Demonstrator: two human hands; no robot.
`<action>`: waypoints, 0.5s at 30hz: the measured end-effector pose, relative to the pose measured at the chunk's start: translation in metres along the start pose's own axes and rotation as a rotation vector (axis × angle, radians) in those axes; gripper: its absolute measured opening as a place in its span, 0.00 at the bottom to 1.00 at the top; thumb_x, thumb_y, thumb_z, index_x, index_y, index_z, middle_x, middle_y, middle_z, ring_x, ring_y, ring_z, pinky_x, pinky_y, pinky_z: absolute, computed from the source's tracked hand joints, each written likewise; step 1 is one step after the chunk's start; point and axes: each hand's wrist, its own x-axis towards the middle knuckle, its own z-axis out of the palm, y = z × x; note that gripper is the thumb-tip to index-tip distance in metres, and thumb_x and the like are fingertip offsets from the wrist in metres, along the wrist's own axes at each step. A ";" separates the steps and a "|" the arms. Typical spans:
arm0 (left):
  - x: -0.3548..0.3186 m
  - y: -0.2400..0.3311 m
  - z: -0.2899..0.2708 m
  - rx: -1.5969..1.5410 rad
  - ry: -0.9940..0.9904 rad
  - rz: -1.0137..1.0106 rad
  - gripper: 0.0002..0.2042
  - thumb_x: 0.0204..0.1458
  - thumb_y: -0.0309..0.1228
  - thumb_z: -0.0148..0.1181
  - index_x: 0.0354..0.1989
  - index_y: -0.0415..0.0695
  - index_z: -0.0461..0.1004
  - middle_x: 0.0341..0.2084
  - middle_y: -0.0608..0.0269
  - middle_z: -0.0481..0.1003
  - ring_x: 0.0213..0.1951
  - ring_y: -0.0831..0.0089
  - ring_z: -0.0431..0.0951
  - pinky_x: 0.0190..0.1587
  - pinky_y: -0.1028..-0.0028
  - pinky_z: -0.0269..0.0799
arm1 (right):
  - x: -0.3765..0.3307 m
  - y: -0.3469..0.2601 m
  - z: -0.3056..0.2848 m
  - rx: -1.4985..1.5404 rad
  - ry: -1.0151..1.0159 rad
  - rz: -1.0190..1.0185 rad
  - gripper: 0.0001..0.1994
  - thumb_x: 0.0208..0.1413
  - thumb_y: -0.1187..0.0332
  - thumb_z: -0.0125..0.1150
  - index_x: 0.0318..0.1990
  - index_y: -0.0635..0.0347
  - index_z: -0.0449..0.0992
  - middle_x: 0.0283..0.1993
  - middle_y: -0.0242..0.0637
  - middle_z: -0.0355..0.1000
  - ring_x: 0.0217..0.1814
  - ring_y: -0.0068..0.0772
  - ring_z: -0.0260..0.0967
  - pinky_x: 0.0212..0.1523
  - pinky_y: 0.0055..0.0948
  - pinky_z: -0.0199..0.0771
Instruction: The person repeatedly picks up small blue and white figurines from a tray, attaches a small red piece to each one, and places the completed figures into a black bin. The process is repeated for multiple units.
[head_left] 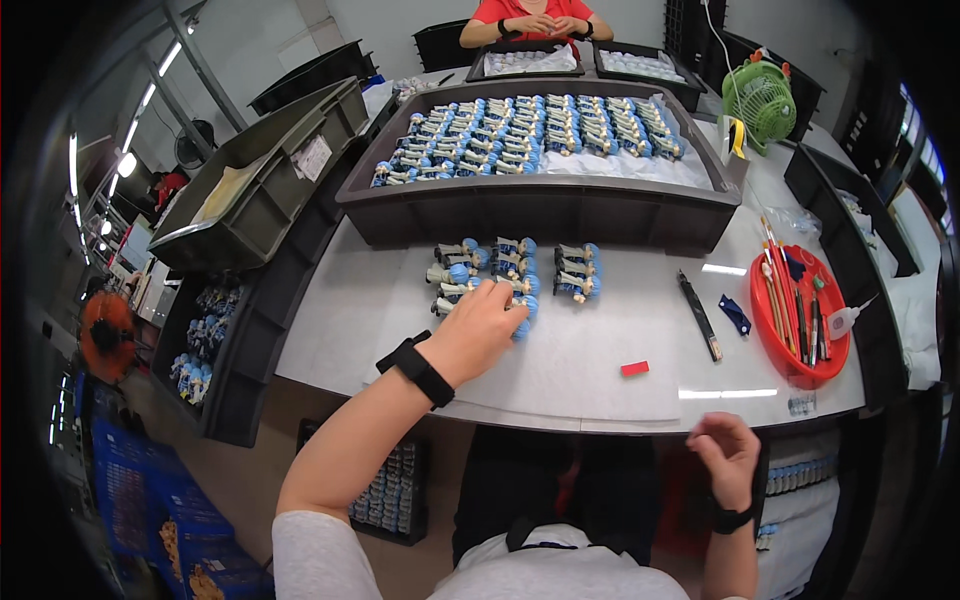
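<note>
My left hand (478,332) reaches over a small group of blue-haired figurines on the white table, its fingers closed on a figurine (521,330) in the near part of the group. Much of what it grips is hidden under the fingers. Other figurines (515,256) lie on their sides in short columns around it. A separate column of figurines (577,271) lies just to the right. My right hand (728,455) hovers by the table's front edge, loosely curled with a gap between thumb and fingers and nothing visible in it.
Behind the group stands a large dark tray (540,212) with rows of figurines. At right are a red basket (842,362) of brushes, a black pen (699,315) and a red block (635,369). Opposite sits a person in red (490,12). Dark crates (285,185) flank the left.
</note>
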 end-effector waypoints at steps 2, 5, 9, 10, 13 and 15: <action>0.001 -0.007 0.007 -0.007 0.010 0.016 0.13 0.34 0.21 0.61 0.32 0.40 0.70 0.33 0.58 0.67 0.40 0.61 0.66 0.43 0.66 0.64 | 0.009 0.000 0.037 0.062 -0.129 0.030 0.12 0.46 0.82 0.58 0.41 0.67 0.71 0.33 0.36 0.72 0.37 0.23 0.70 0.40 0.20 0.70; -0.002 -0.005 0.001 -0.049 0.074 0.047 0.14 0.36 0.21 0.62 0.34 0.39 0.69 0.33 0.58 0.69 0.38 0.64 0.68 0.41 0.69 0.65 | 0.024 0.003 0.071 0.013 -0.241 -0.041 0.11 0.47 0.80 0.59 0.40 0.68 0.72 0.33 0.36 0.72 0.37 0.24 0.71 0.40 0.20 0.69; -0.010 0.030 -0.023 -1.009 0.068 -0.402 0.11 0.44 0.23 0.60 0.37 0.37 0.68 0.33 0.61 0.72 0.34 0.73 0.73 0.38 0.76 0.69 | 0.043 0.010 0.087 -0.011 -0.255 -0.098 0.12 0.48 0.79 0.58 0.42 0.67 0.71 0.36 0.37 0.72 0.39 0.25 0.71 0.41 0.21 0.69; -0.014 0.035 -0.013 -1.337 0.177 -0.392 0.11 0.49 0.28 0.59 0.38 0.38 0.67 0.31 0.63 0.74 0.32 0.79 0.75 0.34 0.80 0.71 | 0.048 0.010 0.093 0.020 -0.243 -0.095 0.13 0.48 0.79 0.58 0.43 0.67 0.70 0.37 0.38 0.72 0.40 0.25 0.70 0.41 0.21 0.69; -0.025 0.049 -0.001 -1.701 0.188 -0.562 0.11 0.52 0.26 0.54 0.43 0.38 0.65 0.33 0.62 0.73 0.35 0.77 0.74 0.39 0.77 0.71 | 0.062 0.008 0.107 0.076 -0.318 -0.071 0.16 0.52 0.76 0.55 0.50 0.65 0.66 0.41 0.39 0.71 0.42 0.25 0.70 0.40 0.21 0.70; -0.028 0.060 0.017 -1.807 0.286 -0.602 0.10 0.53 0.29 0.55 0.41 0.38 0.66 0.31 0.63 0.74 0.33 0.80 0.74 0.36 0.79 0.71 | 0.067 0.010 0.115 0.140 -0.383 -0.025 0.17 0.54 0.73 0.53 0.52 0.65 0.64 0.41 0.40 0.71 0.41 0.26 0.70 0.40 0.22 0.70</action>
